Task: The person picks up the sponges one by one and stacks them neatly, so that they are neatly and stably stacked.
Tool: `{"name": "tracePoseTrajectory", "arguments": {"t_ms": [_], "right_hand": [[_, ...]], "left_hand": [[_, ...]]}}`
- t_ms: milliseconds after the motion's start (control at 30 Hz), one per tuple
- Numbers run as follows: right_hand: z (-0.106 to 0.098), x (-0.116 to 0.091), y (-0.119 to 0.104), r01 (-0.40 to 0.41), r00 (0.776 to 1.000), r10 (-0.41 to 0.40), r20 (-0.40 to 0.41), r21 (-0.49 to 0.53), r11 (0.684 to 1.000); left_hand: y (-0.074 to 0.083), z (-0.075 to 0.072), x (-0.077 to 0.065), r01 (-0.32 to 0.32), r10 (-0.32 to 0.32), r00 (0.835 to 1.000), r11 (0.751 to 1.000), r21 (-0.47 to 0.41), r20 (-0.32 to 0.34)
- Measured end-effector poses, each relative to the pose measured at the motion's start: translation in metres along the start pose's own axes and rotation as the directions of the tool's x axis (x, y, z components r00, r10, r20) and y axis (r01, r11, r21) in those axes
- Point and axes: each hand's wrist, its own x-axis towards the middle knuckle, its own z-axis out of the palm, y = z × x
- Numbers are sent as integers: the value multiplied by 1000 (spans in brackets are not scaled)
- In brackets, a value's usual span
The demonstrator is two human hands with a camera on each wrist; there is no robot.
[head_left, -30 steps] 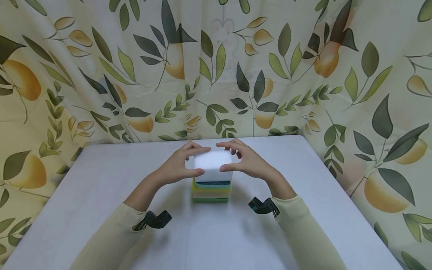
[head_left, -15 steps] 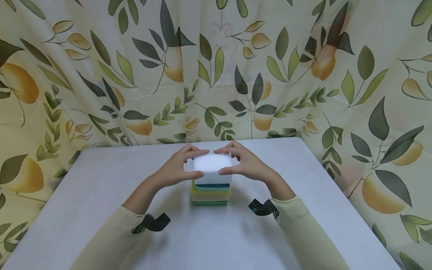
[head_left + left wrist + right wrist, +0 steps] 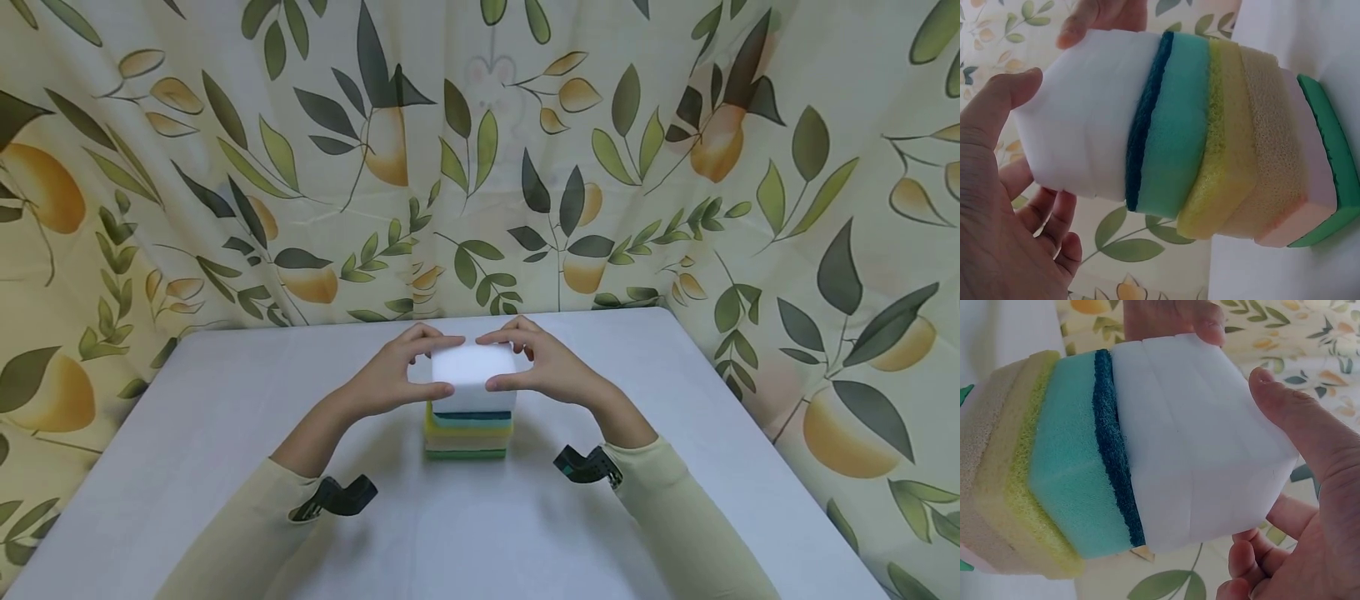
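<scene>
A stack of sponges stands on the table, with white sponges point(image 3: 474, 375) at its top; seams between their layers show in the right wrist view. My left hand point(image 3: 397, 371) holds the white top from the left, thumb at the near side and fingers at the far side. From the right, my right hand point(image 3: 551, 367) holds it in the same way. Beneath lie a teal sponge point(image 3: 1175, 125) with a dark blue scouring layer point(image 3: 1113, 437), a yellow sponge point(image 3: 1222, 175), a beige sponge point(image 3: 1272, 137), a pink layer point(image 3: 1311, 156) and a green layer point(image 3: 1338, 156).
A white-covered table point(image 3: 450, 533) carries the stack. Behind and beside it hangs a curtain point(image 3: 480, 233) printed with leaves and fruit. Small black devices point(image 3: 343, 495) sit at both sleeve cuffs.
The head view has tilted slightly, so the scene sits a little lower in the picture. Both hands keep their place around the white sponges, and the stack looks unchanged.
</scene>
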Motion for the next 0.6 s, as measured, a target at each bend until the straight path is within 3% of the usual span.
{"name": "tracePoseTrajectory", "arguments": {"t_ms": [400,600], "right_hand": [[-8,-5,0,-4,1000,3,-14,-59,998],[-26,-5,0,18,998,-25,-62,-121,992]], "left_hand": [[0,-3,0,2,-2,1000,1000,22,-4],[-5,-17,-2,-28,29,999,999,39,-26]]}}
